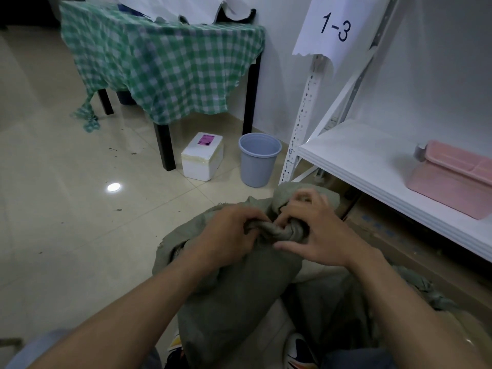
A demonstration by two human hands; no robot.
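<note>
1. Grey-green sack [239,288] sits on the floor [80,209], near, between the person's knees. Its mouth is gathered and twisted into a knot [282,231] on top.
2. Left hand [226,233] is curled round the twisted tail just left of the knot. Right hand [319,235]: thumb and fingertips pinch the knot's loop.
3. Progress, judged: knot formed but bulky. Cannot tell whether it is being cinched or picked apart; working it through is what's left.
4. Room: shelf [359,161] edge and a cardboard box [399,235] beneath it crowd the right. Bucket [258,158] and foam box [202,155] stand farther off. Open floor lies left.
</note>
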